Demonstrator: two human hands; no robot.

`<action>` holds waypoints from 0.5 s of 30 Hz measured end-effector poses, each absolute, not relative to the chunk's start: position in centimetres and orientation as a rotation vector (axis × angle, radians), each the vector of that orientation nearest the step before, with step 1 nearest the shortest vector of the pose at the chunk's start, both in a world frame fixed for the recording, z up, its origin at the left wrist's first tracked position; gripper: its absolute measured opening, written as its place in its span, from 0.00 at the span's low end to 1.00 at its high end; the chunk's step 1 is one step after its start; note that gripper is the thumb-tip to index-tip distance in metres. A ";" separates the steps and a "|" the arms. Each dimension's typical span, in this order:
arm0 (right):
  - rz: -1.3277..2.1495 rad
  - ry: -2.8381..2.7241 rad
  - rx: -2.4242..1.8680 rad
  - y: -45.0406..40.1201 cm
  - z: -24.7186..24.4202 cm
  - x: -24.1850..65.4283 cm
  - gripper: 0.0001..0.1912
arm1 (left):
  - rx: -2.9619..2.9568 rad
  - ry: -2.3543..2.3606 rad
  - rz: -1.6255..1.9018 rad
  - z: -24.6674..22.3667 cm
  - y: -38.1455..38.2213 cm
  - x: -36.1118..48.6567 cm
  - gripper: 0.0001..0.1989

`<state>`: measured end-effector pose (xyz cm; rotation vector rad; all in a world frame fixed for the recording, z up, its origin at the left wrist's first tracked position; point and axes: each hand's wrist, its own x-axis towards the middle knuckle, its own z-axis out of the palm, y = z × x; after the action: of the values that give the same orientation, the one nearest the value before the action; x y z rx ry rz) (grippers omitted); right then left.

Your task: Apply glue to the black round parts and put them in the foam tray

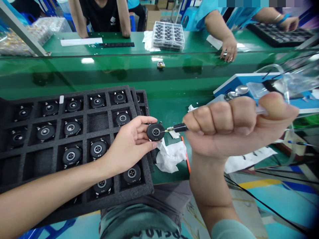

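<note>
My left hand point(133, 142) pinches a round black smartwatch body point(156, 131) at its left edge, sensor side facing up. It hovers over the right edge of a dark foam tray point(147, 186), whose square cells hold several similar watch bodies point(72, 156). Wrapped in a fist, my right hand point(224, 122) grips a dispensing syringe point(180, 127) with a black front part and a thin needle. The needle tip is at the right side of the watch body; whether it touches, I cannot tell. My fingers hide most of the syringe's barrel.
Crumpled white tissue point(171, 157) lies beside an orange strip point(185, 154). A blue machine point(231, 84) stands at the right, with a clear tube point(286, 79) near my right hand. Co-workers' arms point(220, 28) and a clear parts tray point(168, 36) are across the bench.
</note>
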<state>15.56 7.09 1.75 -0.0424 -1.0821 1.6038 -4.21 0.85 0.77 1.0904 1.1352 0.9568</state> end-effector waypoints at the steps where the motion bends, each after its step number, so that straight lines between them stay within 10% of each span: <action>1: 1.604 -1.078 -0.038 7.1 1.7 15.5 0.37 | 1.092 1.134 0.954 0.8 0.8 -4.2 0.25; 15: 1.650 -0.996 -0.014 6.9 1.8 15.5 0.35 | 1.118 1.127 0.926 0.7 0.9 -4.3 0.25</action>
<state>15.47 6.88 1.81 -0.0141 -0.9958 1.6495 -4.34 0.94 0.68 1.1183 1.1273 0.9264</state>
